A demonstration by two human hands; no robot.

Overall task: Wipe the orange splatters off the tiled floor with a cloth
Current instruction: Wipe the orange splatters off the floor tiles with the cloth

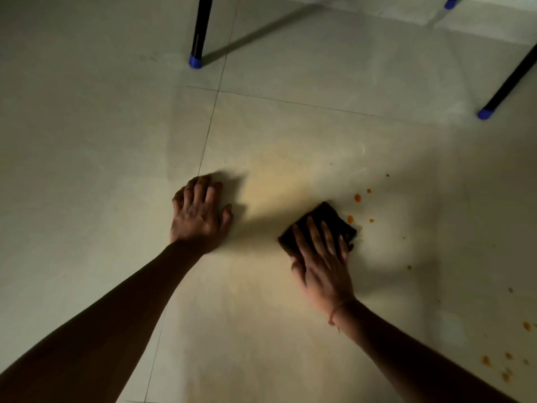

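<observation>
A black furniture leg [201, 27] with a blue foot cap [195, 61] stands top centre; a second leg [513, 78], likewise capped, slants at right; a third cap [451, 2] peeks top right.

No legible text, label, number or sign on the tiled floor [87, 141] or the cloth [328, 213].

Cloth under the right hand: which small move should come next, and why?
Probably the right hand should slide the cloth a little to the right: orange splatters lie on the floor just beyond its right edge, not yet wiped.
</observation>
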